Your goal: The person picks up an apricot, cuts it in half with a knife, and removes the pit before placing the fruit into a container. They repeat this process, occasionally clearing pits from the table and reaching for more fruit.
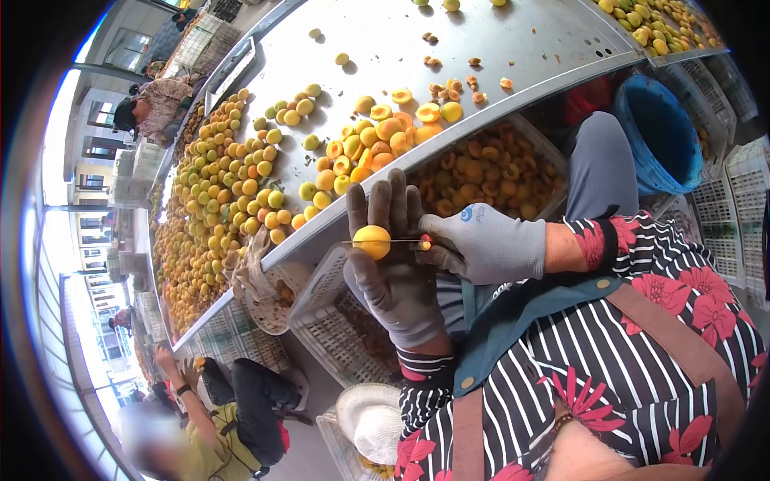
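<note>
My left hand (pixel 397 280), in a dark-palmed grey glove, holds a whole-looking yellow apricot (pixel 371 242) between the thumb and the raised fingers. My right hand (pixel 481 244), gloved in grey, is closed around a small knife (pixel 426 242) with a red and yellow handle end. The thin blade points left and lies across the apricot. Just beyond my hands, halved and whole apricots (pixel 385 136) are heaped at the metal table's edge. Below that edge, a crate of apricot halves (pixel 489 168) stands near my knee.
The metal table (pixel 481 56) carries a big pile of apricots (pixel 216 176) on the left and scattered pits. A white plastic crate (pixel 329 321) stands under my left hand. A blue bucket (pixel 658 136) is at right. Another person (pixel 216 417) sits at lower left.
</note>
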Demonstrator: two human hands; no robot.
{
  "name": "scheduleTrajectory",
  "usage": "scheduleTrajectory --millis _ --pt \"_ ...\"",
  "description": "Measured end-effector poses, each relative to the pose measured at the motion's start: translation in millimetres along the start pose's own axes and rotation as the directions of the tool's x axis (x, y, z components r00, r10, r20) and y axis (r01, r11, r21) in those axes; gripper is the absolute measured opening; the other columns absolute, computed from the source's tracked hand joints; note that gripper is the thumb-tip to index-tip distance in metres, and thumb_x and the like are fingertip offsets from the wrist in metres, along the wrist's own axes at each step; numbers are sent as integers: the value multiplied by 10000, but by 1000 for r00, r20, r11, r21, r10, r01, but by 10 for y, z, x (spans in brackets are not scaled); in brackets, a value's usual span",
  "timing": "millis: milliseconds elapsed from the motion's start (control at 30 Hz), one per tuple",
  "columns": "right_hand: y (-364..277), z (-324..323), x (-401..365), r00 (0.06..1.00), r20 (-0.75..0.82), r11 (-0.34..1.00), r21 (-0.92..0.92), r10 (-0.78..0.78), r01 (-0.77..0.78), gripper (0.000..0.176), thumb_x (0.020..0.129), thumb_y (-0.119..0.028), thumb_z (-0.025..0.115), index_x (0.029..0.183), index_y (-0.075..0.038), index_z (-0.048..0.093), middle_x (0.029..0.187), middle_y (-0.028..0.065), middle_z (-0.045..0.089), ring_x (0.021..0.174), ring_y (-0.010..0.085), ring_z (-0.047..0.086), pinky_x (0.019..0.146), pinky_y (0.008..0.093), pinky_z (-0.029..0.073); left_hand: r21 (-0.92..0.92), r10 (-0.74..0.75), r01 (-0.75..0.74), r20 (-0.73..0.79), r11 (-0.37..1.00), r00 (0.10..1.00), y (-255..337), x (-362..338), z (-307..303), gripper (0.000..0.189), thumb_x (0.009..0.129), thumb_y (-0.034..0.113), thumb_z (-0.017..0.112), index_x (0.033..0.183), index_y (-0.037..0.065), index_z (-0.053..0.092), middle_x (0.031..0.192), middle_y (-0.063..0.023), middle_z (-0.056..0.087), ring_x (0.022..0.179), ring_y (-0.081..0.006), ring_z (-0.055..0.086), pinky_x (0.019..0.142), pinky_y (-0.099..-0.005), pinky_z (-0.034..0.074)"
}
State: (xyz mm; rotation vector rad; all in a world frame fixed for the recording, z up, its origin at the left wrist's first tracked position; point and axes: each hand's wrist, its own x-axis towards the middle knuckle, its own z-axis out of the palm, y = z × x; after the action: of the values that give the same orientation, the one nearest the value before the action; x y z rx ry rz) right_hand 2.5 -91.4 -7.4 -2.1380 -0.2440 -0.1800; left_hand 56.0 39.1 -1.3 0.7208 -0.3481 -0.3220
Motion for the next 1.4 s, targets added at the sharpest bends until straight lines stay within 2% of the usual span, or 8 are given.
scheduleTrajectory --millis 367,567,667,833,867,967,1133,1400 --pt "-44 -80 8 991 116 997 -46 62 -57 220 991 -227 578 1082 -28 556 733 214 657 724 427 668 638 503 522 625 202 -232 119 745 972 227 9 -101 881 944 187 676 1619 126 114 1586 -213 315 1382 -377 461 1140 -504 414" --pt "-81 -132 24 991 110 991 -114 78 -66 216 998 -232 577 1050 -23 564 737 216 657 729 428 668 641 495 512 533 270 -284 106 797 957 159 62 -95 844 973 215 658 1617 125 119 1566 -216 335 1410 -387 422 1180 -494 356" --pt "-47 -159 36 969 219 973 173 112 -152 209 1008 -234 580 1030 -27 571 752 214 660 745 427 669 619 464 505 429 296 -301 82 852 952 185 70 -69 842 973 212 658 1609 86 122 1567 -228 328 1445 -400 368 1200 -497 323" --pt "-51 -200 80 984 -90 827 557 151 -76 269 997 -263 651 1139 -42 593 825 183 664 767 199 696 683 337 520 103 207 -202 -36 974 978 267 103 -142 917 925 180 708 1605 44 108 1587 -237 294 1494 -375 291 1192 -498 319" --pt "-89 -254 70 990 -52 798 598 128 -72 260 1004 -183 652 1210 -34 598 952 26 694 781 108 634 683 308 538 75 75 -76 13 994 997 247 60 -73 940 905 202 726 1604 43 117 1590 -237 291 1498 -378 281 1196 -494 315" --pt "30 -192 186 951 -140 940 167 -275 296 307 943 -257 719 1166 -60 645 940 121 716 805 294 723 721 333 557 58 -122 117 83 991 989 68 -55 97 993 886 317 731 1609 46 108 1615 -221 260 1488 -376 302 1197 -482 309" --pt "147 -276 164 961 -159 962 121 -225 245 283 881 -255 745 1093 -92 652 903 147 687 828 370 693 695 390 542 757 -136 101 -16 646 991 -56 -71 -150 882 957 687 483 1489 2 320 1435 -141 428 1274 -220 494 1098 -349 389" --pt "183 -249 172 918 -228 945 -19 -323 328 239 823 -242 759 965 -97 634 811 114 645 705 352 644 624 408 496 464 -128 138 -55 875 990 -207 -320 -55 509 1078 416 456 1379 7 486 1256 -82 565 1139 -169 556 997 -311 458"
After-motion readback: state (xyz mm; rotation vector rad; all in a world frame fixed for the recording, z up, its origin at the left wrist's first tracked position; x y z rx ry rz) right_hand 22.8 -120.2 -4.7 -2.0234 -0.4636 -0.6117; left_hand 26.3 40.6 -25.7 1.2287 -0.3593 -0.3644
